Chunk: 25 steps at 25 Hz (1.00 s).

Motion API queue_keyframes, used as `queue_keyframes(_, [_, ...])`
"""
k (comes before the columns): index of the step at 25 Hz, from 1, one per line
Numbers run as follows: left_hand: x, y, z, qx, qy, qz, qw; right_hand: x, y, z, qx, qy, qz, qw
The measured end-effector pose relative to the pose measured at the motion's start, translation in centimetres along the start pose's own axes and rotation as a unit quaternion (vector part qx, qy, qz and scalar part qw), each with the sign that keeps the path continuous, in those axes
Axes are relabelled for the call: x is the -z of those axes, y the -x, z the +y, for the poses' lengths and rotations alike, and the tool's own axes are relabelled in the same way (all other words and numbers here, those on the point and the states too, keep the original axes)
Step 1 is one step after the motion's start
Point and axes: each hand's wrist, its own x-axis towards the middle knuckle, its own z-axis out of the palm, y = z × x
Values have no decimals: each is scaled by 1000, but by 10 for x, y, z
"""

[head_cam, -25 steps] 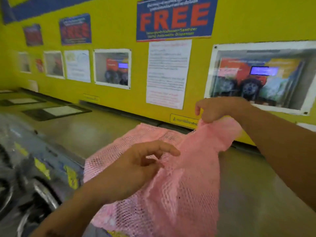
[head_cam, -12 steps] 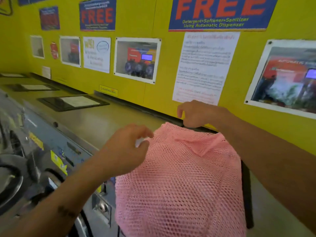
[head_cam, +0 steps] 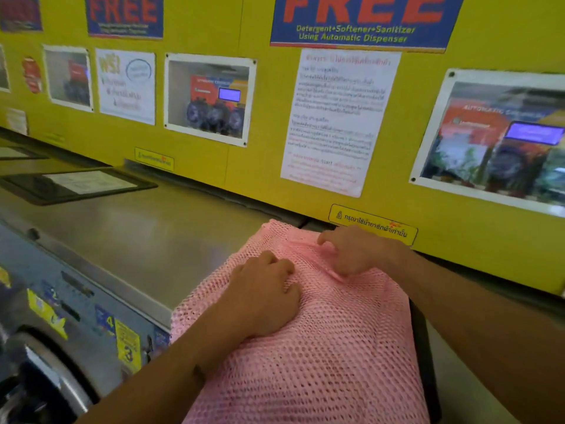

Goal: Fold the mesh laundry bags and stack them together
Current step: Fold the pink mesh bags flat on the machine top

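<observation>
A pink mesh laundry bag (head_cam: pixel 330 356) lies spread on the steel top of a washing machine, its near end running out of the bottom of the view. My left hand (head_cam: pixel 263 298) rests palm down on the bag's middle, fingers slightly curled, holding nothing. My right hand (head_cam: pixel 354 252) presses on the bag's far end near the wall, thumb and fingers apart, and the mesh puckers under its fingertips. No other bag shows.
The steel machine top (head_cam: pixel 159 240) stretches to the left. A dark flat panel (head_cam: pixel 425 347) sticks out under the bag's right edge; another (head_cam: pixel 76 185) lies far left. A yellow wall with posters (head_cam: pixel 336 117) stands just behind. The machine front with stickers (head_cam: pixel 91 325) drops away at left.
The bag was held up by its top corners; it now lies flat on the machine top. Both hands have let go of the corners and come down onto it.
</observation>
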Motion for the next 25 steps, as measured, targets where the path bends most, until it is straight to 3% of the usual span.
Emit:
queue_keyframes(3, [0, 1, -1, -1, 18, 10, 1000, -4, -4, 5, 9, -71, 32, 997])
queue_keyframes(9, [15, -18, -8, 32, 115, 61, 991, 22, -31, 19, -8, -155, 191, 969])
queue_keyframes(14, [18, -28, -10, 44, 133, 43, 989, 39, -60, 15, -20, -176, 160, 971])
queue_keyframes(16, [24, -29, -12, 43, 149, 68, 986, 40, -69, 8, -24, -206, 168, 964])
queue_keyframes(19, [42, -32, -21, 57, 94, 121, 987, 35, -82, 2, -31, -231, 169, 958])
queue_keyframes(22, [45, -28, -23, 78, -54, 105, 990, 26, -84, -5, -60, -173, 143, 973])
queue_keyframes(25, [25, -23, -24, 26, -66, 69, 995, 26, -71, -12, -70, -157, 173, 970])
